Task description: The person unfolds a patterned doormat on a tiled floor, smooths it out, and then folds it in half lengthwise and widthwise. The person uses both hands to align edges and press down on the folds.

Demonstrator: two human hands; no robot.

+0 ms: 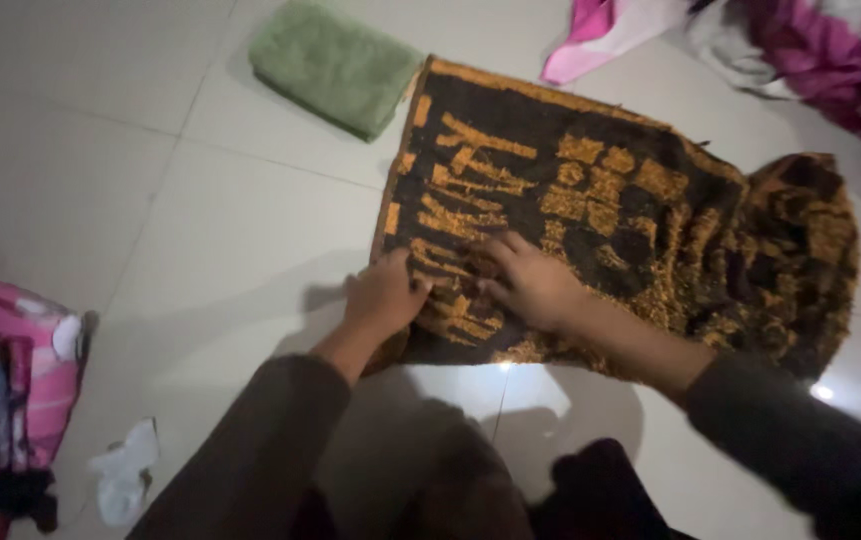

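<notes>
- Both hands flat and open on the towel (630, 220)'s near-left corner: left hand (382, 297) at the edge, right hand (530, 282) just inboard.
- Towel on the floor (200, 230), long axis running away right.

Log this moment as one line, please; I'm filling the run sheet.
left hand: flat on brown-and-orange towel | right hand: flat on it | towel: spread on tiled floor | green folded cloth: beyond
</notes>
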